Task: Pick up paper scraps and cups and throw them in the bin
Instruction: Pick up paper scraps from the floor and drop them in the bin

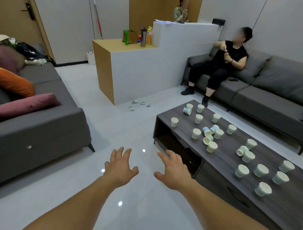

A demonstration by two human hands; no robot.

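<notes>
Several pale paper cups (212,146) are scattered over the dark wood coffee table (193,122) on the right, some upright, some upside down, some tipped over. A few crumpled paper scraps (139,105) lie on the white floor by the counter's base. My left hand (120,168) and my right hand (172,170) stretch out over the floor with fingers spread, holding nothing. My right hand is just left of the table's near-left side. No bin is clearly in view.
A grey sofa (38,124) with orange and pink cushions fills the left. A counter (143,68) with bottles stands ahead. A person sits on the grey sofa (273,93) behind the table; another person sits behind the counter. Open white floor runs between sofa and table.
</notes>
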